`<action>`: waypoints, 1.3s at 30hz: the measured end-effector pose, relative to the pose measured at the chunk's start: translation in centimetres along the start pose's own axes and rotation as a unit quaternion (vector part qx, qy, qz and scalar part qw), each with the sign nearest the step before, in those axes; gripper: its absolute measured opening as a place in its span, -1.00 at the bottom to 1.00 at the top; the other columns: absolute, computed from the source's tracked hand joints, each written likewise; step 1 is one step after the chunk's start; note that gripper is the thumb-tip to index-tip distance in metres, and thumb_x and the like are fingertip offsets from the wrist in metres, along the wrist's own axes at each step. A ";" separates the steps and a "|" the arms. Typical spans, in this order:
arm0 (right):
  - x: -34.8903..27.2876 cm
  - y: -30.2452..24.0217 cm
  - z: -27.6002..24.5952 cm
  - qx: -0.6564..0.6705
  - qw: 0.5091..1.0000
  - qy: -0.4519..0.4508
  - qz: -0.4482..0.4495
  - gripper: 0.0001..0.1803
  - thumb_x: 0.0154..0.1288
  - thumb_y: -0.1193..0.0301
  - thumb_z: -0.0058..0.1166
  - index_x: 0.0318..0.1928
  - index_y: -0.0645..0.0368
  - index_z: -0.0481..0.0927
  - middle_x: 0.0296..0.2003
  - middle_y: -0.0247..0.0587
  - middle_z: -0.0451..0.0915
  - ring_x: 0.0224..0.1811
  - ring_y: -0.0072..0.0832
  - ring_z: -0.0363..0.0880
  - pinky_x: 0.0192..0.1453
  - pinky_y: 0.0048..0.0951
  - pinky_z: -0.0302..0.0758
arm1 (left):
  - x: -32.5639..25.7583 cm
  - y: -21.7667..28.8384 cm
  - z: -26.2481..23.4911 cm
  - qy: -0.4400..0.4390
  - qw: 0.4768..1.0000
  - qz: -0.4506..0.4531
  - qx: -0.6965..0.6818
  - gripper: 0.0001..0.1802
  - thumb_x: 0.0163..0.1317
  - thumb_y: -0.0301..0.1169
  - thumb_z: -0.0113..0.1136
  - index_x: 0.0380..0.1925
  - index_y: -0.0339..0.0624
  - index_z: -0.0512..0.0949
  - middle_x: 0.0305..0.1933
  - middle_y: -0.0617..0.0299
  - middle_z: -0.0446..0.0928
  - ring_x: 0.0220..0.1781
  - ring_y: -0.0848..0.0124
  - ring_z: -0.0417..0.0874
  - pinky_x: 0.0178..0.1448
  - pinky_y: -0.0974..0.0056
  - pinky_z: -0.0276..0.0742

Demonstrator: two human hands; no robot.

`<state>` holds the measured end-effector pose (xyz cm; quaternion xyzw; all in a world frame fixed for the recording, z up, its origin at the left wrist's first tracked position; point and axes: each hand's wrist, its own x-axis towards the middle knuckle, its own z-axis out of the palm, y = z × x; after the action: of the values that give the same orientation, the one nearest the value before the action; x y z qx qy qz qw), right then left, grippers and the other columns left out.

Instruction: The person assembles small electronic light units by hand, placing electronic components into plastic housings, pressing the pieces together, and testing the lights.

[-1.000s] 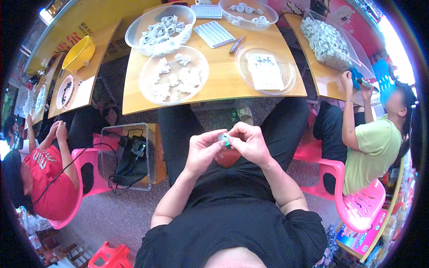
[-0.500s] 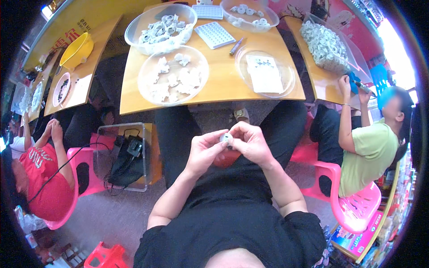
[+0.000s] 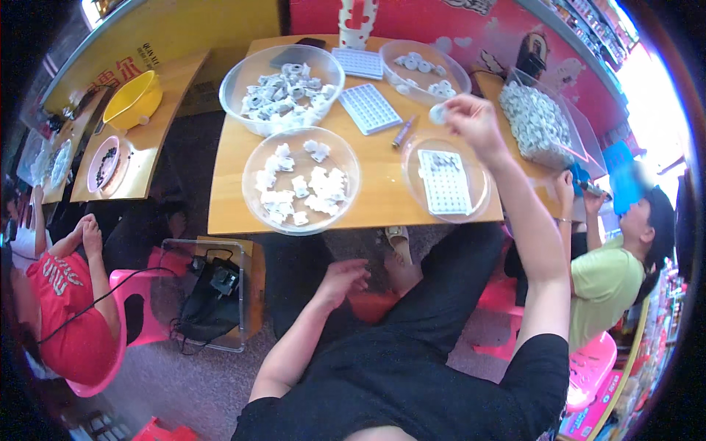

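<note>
Your right hand [image 3: 476, 126] pinches a pale round piece [image 3: 437, 113] edgewise, presumably for control; left hand [image 3: 340, 283] loose-fingered, seemingly empty.

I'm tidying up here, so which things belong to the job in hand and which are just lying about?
Likely the job's:
round piece in the right grip
tub of round pieces
dish of white pieces
grid tray in a clear dish

Probably just lying about:
spotted cup
yellow basin
black bag
red stool
</note>
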<state>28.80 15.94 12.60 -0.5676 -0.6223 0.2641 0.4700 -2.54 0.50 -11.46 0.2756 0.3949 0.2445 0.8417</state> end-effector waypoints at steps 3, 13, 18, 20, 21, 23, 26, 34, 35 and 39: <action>6.6 2.0 -2.2 -0.046 0.992 0.098 0.070 -0.82 0.13 0.57 0.10 -0.22 0.27 0.64 -0.54 -0.30 0.60 -0.57 -0.61 0.53 -0.47 -0.59 0.44 | 0.5 -0.1 0.3 -0.001 1.000 -0.017 -0.010 -0.64 0.24 -0.56 0.12 0.05 -0.38 0.47 -0.23 0.03 0.62 -0.38 0.32 0.64 -0.27 0.30 0.59; 13.1 -4.2 12.4 -0.389 0.855 -0.128 -0.318 -0.85 0.02 0.53 0.08 -0.34 0.27 0.60 -0.28 -0.03 0.59 -0.25 -0.12 0.57 -0.18 -0.24 0.49 | 1.2 0.1 0.4 -0.012 1.000 -0.018 -0.022 -0.63 0.26 -0.50 0.11 0.08 -0.32 0.47 -0.25 0.15 0.61 -0.42 0.45 0.62 -0.33 0.41 0.55; 16.6 -5.2 20.1 -0.538 0.766 -0.280 -0.214 -0.87 -0.02 0.57 0.05 -0.38 0.24 0.60 -0.33 -0.01 0.62 -0.19 -0.03 0.59 -0.15 -0.14 0.51 | 1.5 -0.5 0.4 -0.010 0.999 0.007 -0.036 -0.65 0.26 -0.49 0.12 0.05 -0.30 0.48 -0.28 0.14 0.61 -0.43 0.45 0.62 -0.36 0.40 0.56; 17.3 -4.4 21.6 -0.558 0.755 -0.276 -0.205 -0.85 -0.08 0.59 0.08 -0.39 0.22 0.61 -0.36 -0.01 0.62 -0.20 -0.03 0.60 -0.19 -0.14 0.51 | 1.7 -0.7 0.4 -0.011 0.999 0.010 -0.045 -0.67 0.27 -0.49 0.11 0.05 -0.30 0.48 -0.27 0.14 0.61 -0.44 0.45 0.61 -0.36 0.39 0.57; 17.5 -4.3 21.9 -0.571 0.730 -0.334 -0.173 -0.84 -0.12 0.59 0.11 -0.40 0.22 0.61 -0.37 -0.01 0.62 -0.21 -0.04 0.61 -0.21 -0.14 0.51 | 1.7 -0.7 0.4 -0.015 0.999 0.013 -0.051 -0.68 0.28 -0.49 0.10 0.04 -0.30 0.49 -0.27 0.14 0.60 -0.45 0.46 0.60 -0.36 0.39 0.57; 17.8 -4.0 22.4 -0.581 0.700 -0.391 -0.142 -0.82 -0.15 0.59 0.13 -0.41 0.21 0.61 -0.38 -0.01 0.62 -0.22 -0.05 0.61 -0.23 -0.15 0.52 | 1.8 -0.7 0.3 -0.014 0.999 0.006 -0.052 -0.68 0.29 -0.49 0.09 0.04 -0.29 0.49 -0.27 0.14 0.60 -0.45 0.46 0.60 -0.36 0.38 0.57; 17.4 -4.0 21.9 -0.528 0.766 -0.336 -0.148 -0.81 -0.20 0.59 0.14 -0.43 0.23 0.59 -0.42 -0.02 0.61 -0.28 -0.10 0.60 -0.29 -0.19 0.49 | 2.0 -0.9 0.3 -0.022 0.999 0.002 -0.047 -0.69 0.31 -0.49 0.07 0.05 -0.28 0.49 -0.26 0.15 0.59 -0.45 0.47 0.59 -0.37 0.38 0.57; 5.0 -9.1 12.8 0.133 0.963 -0.230 0.048 -0.70 0.22 0.37 0.16 -0.04 0.15 0.54 -0.39 -0.35 0.58 -0.46 -0.68 0.54 -0.40 -0.68 0.42 | 0.9 0.1 0.5 -0.032 0.999 -0.006 -0.035 -0.65 0.30 -0.45 0.10 0.08 -0.24 0.49 -0.23 0.16 0.60 -0.40 0.47 0.59 -0.28 0.42 0.53; 1.9 -8.8 11.9 0.285 0.921 -0.241 0.113 -0.70 0.28 0.38 0.11 0.01 0.17 0.50 -0.32 -0.29 0.61 -0.39 -0.61 0.59 -0.35 -0.66 0.47 | 0.7 0.1 0.5 -0.038 0.999 0.022 -0.030 -0.65 0.30 -0.44 0.09 0.08 -0.25 0.49 -0.21 0.16 0.61 -0.38 0.48 0.59 -0.26 0.43 0.52; -10.2 -7.6 11.2 0.469 0.839 -0.201 0.191 -0.69 0.38 0.32 0.00 0.05 0.19 0.43 -0.24 -0.21 0.59 -0.26 -0.44 0.64 -0.36 -0.59 0.51 | -2.4 2.5 2.2 -0.039 0.984 0.172 0.003 -0.64 0.34 -0.41 0.08 0.11 -0.27 0.49 -0.09 0.21 0.62 -0.21 0.53 0.58 -0.10 0.44 0.47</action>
<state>14.49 6.84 11.52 -0.3217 -0.3842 0.7168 0.4849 -2.64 0.20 -7.35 0.3515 0.3095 0.3731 0.8009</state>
